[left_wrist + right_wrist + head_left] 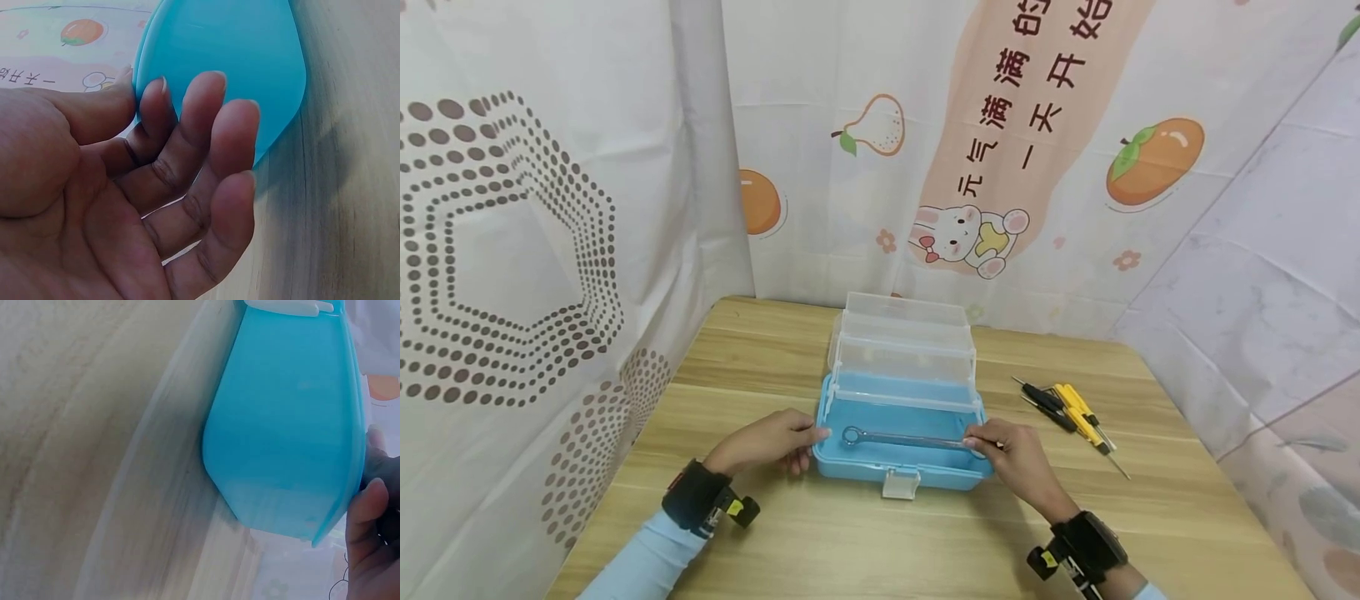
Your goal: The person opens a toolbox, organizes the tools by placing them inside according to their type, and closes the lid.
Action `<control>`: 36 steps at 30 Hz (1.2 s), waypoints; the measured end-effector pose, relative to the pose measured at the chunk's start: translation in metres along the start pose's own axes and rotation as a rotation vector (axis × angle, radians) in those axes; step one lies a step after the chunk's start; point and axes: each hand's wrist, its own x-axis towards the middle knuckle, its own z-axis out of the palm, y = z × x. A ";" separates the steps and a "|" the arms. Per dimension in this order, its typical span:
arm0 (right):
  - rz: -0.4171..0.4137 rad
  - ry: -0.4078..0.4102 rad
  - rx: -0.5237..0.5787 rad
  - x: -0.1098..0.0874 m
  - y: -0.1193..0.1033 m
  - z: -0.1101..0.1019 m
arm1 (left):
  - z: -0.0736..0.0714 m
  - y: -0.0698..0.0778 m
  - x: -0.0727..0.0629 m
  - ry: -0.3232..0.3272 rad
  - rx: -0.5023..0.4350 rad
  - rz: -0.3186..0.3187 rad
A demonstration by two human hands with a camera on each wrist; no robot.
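A blue toolbox [865, 473] stands on the table, its clear lid [906, 333] and trays folded up and back. Over its inside lies a silver wrench [902, 439], ring end toward the left. My right hand [1011, 454] pinches the wrench's right end between thumb and fingers, just above the box's right rim. At the left end, my left hand [775, 442] holds the box, thumb over the rim and curled fingers against the outer wall. The left wrist view shows these fingertips [234, 128] beside the blue wall. In the right wrist view the right hand is partly cut off.
Several screwdrivers with yellow and black handles [1075, 412] lie in a loose pile right of the box. A white latch [901, 484] hangs at the box's front. Printed curtains [820, 167] surround the wooden table [850, 550] at the back and sides.
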 end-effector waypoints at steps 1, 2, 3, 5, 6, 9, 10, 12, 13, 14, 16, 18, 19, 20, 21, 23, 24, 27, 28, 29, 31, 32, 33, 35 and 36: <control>-0.005 0.001 -0.003 0.000 0.000 0.000 | 0.000 0.000 0.000 0.001 0.002 0.002; -0.009 0.000 -0.005 0.001 0.000 0.000 | 0.000 0.001 0.000 0.001 0.003 0.004; -0.010 -0.004 -0.006 0.001 -0.001 0.000 | 0.000 0.001 0.000 0.001 0.005 0.004; -0.005 -0.022 -0.005 0.001 -0.001 -0.001 | 0.000 0.000 0.001 0.002 0.007 0.005; 0.000 -0.033 -0.004 0.002 -0.001 -0.001 | 0.000 0.000 0.001 0.002 0.008 0.003; 0.029 -0.073 -0.008 0.003 -0.001 -0.001 | 0.000 -0.001 0.001 0.002 0.011 0.001; 0.040 -0.089 -0.005 0.003 -0.001 -0.002 | 0.000 -0.002 0.001 0.002 0.010 0.000; 0.062 -0.132 0.008 0.005 -0.002 -0.003 | -0.001 -0.002 0.001 0.003 0.009 -0.005; 0.068 -0.161 0.015 0.006 -0.003 -0.004 | -0.001 -0.003 0.001 0.004 0.008 -0.006; 0.072 -0.194 0.025 0.008 -0.003 -0.004 | -0.001 -0.003 0.001 0.004 0.008 -0.007; 0.066 -0.274 0.035 0.011 -0.005 -0.005 | -0.001 -0.003 0.002 0.005 0.009 -0.008; 0.041 -0.348 0.016 0.014 -0.009 -0.005 | -0.001 -0.003 0.002 0.006 0.013 -0.007; 0.015 -0.374 -0.003 0.016 -0.010 -0.005 | -0.001 -0.003 0.002 0.005 0.015 -0.007; -0.004 -0.398 -0.025 0.018 -0.012 -0.005 | -0.001 -0.002 0.002 0.006 0.018 -0.005; -0.024 -0.414 -0.051 0.019 -0.014 -0.005 | 0.000 -0.002 0.002 0.007 0.019 -0.004; -0.056 -0.429 -0.099 0.021 -0.017 -0.006 | 0.000 -0.002 0.002 0.007 0.019 -0.004; -0.065 -0.435 -0.120 0.022 -0.018 -0.006 | 0.001 -0.002 0.002 0.008 0.020 -0.004; -0.067 -0.461 -0.150 0.023 -0.021 -0.007 | 0.002 -0.001 0.003 0.006 0.024 -0.001; -0.064 -0.472 -0.157 0.024 -0.022 -0.007 | 0.002 -0.001 0.003 0.004 0.026 0.001; -0.063 -0.482 -0.165 0.024 -0.023 -0.008 | 0.002 -0.001 0.003 0.002 0.027 0.003; -0.067 -0.493 -0.187 0.025 -0.025 -0.008 | 0.002 -0.001 0.002 0.000 0.027 0.005; -0.065 -0.498 -0.204 0.026 -0.026 -0.008 | 0.002 -0.001 0.002 -0.001 0.027 0.006; -0.068 -0.498 -0.222 0.026 -0.026 -0.008 | 0.002 0.000 0.002 -0.002 0.027 0.007; -0.066 -0.493 -0.255 0.028 -0.028 -0.008 | 0.002 0.000 0.001 -0.001 0.024 0.005; -0.064 -0.492 -0.270 0.028 -0.028 -0.007 | 0.001 0.000 0.001 -0.001 0.024 0.004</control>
